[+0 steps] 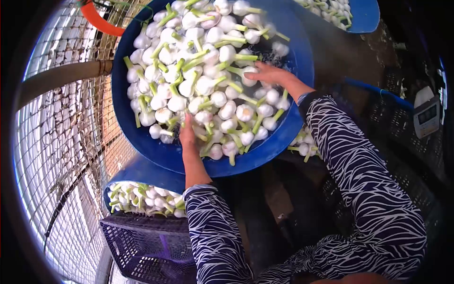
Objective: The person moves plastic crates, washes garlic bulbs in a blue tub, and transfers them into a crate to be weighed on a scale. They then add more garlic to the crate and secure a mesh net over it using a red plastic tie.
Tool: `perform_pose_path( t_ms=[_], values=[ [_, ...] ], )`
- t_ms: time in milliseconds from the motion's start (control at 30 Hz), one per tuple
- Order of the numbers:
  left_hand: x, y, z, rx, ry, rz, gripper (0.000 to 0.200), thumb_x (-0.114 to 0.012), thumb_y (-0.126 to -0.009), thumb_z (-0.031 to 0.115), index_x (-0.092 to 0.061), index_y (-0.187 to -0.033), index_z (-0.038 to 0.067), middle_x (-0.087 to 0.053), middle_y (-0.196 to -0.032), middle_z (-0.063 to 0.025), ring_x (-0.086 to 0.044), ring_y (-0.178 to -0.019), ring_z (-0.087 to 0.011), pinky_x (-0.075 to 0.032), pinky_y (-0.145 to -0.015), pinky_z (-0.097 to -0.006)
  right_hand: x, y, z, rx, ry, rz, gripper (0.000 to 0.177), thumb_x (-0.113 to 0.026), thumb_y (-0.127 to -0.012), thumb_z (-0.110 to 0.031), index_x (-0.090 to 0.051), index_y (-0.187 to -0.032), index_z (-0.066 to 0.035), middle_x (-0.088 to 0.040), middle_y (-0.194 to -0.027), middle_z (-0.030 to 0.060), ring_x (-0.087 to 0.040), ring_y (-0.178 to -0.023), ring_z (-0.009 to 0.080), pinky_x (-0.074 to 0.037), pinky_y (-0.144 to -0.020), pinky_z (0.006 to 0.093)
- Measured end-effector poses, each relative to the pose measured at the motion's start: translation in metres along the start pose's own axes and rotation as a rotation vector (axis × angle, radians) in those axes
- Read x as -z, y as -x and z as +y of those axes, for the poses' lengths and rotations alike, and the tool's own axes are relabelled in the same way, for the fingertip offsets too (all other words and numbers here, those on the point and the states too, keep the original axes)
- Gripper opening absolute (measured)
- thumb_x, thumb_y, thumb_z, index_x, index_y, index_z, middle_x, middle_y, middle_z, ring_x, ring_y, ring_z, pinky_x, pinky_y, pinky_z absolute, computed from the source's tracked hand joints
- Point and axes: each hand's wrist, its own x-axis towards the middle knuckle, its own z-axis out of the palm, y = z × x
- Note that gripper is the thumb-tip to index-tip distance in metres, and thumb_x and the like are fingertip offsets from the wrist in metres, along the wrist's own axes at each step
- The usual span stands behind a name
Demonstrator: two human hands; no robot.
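Observation:
Many white garlic bulbs [189, 71] with short green stems fill a large round blue tub [165, 158]. My left hand [188, 135] reaches in among the bulbs near the tub's lower edge, its fingertips partly hidden by garlic. On the right side, my right hand [269, 75] touches bulbs with its fingers stretched out and spread. Water shows between some of the bulbs at the tub's right side.
Another blue container [142, 173] with garlic lies at lower left, above a dark plastic crate [151, 241]. A blue tub [366, 16] of garlic stands at upper right. A scale with a display [427, 116] is at far right. Wire mesh [61, 123] runs along the left.

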Motion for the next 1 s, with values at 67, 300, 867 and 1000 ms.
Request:
perform_pose_path(
  t_ms=[67,300,867,1000],
  values=[
    [-0.008,0.004,-0.017,0.151,0.115,-0.129,0.073,-0.057,-0.076,0.056,-0.040,-0.130,0.011,-0.049,-0.124,-0.0123,-0.049,-0.111,-0.0283,-0.039,-0.092,-0.0431,-0.021,0.020,-0.010,-0.027,-0.115,-0.133,0.103,-0.049,-0.071,-0.070,-0.013,-0.140,-0.002,-0.017,-0.144,0.0203,-0.014,-0.134,0.0280,-0.018,-0.108,0.0358],
    [-0.029,0.047,-0.003,0.091,0.446,-0.417,0.059,-0.056,-0.080,0.045,-0.043,-0.126,0.009,-0.051,-0.121,-0.0117,-0.051,-0.110,-0.0297,-0.040,-0.094,-0.0465,-0.082,-0.004,-0.005,-0.069,-0.145,-0.315,0.087,-0.054,-0.072,-0.064,-0.034,-0.134,-0.006,-0.032,-0.137,0.0154,-0.028,-0.126,0.0246,-0.024,-0.104,0.0346],
    [-0.057,0.095,0.039,-0.153,0.587,-0.339,0.045,-0.053,-0.078,0.032,-0.055,-0.112,0.002,-0.057,-0.109,-0.0136,-0.054,-0.101,-0.0287,-0.043,-0.090,-0.0429,-0.056,0.096,-0.050,0.289,-0.694,-0.108,0.059,-0.071,-0.071,-0.039,-0.055,-0.116,-0.004,-0.059,-0.105,0.0067,-0.052,-0.099,0.0147,-0.040,-0.087,0.0283],
    [-0.073,0.143,0.028,-0.214,0.581,-0.384,0.054,-0.050,-0.077,0.039,-0.047,-0.121,0.006,-0.052,-0.115,-0.0132,-0.053,-0.104,-0.0314,-0.043,-0.089,-0.0490,-0.029,0.168,-0.034,0.335,-0.437,0.074,0.082,-0.066,-0.065,-0.059,-0.049,-0.124,-0.005,-0.048,-0.113,0.0177,-0.046,-0.109,0.0287,-0.037,-0.091,0.0350]
  ],
)
